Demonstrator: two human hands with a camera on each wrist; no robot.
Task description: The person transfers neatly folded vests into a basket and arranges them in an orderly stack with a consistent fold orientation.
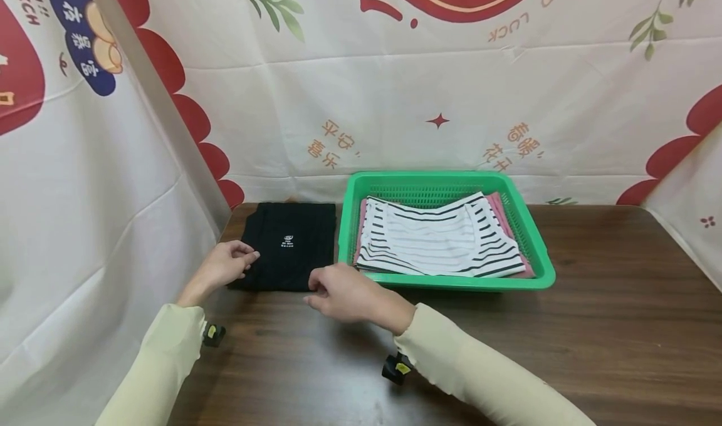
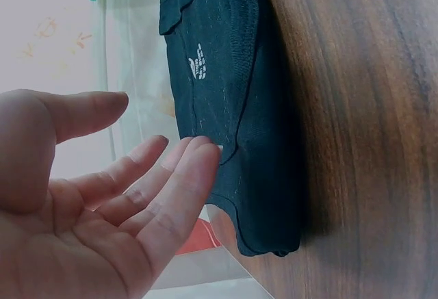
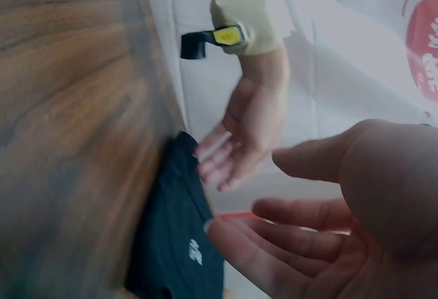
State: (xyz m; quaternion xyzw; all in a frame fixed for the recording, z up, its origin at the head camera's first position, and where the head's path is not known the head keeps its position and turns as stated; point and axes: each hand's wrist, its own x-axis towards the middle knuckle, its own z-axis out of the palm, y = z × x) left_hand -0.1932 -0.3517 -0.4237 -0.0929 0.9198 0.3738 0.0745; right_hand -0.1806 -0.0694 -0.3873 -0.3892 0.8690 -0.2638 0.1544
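A folded black garment [image 1: 301, 247] with a small white print lies flat at the table's left rear. Over its left edge is my left hand [image 1: 221, 268], with fingers loosely bent and nothing in them. The left wrist view shows that hand's thumb apart from its fingers, whose tips are close to the garment [image 2: 212, 59]; whether they touch it I cannot tell. At the garment's front right corner hovers my right hand [image 1: 350, 293], also holding nothing. In the right wrist view its thumb stands away from the loosely bent fingers [image 3: 274, 244].
Right beside the garment stands a green plastic basket [image 1: 544, 266]. In it lies a folded white garment with black stripes [image 1: 429, 235], over pink cloth [image 1: 501, 216]. A printed curtain [image 1: 395, 113] hangs behind the brown wooden table [image 1: 609, 313] and along its left side.
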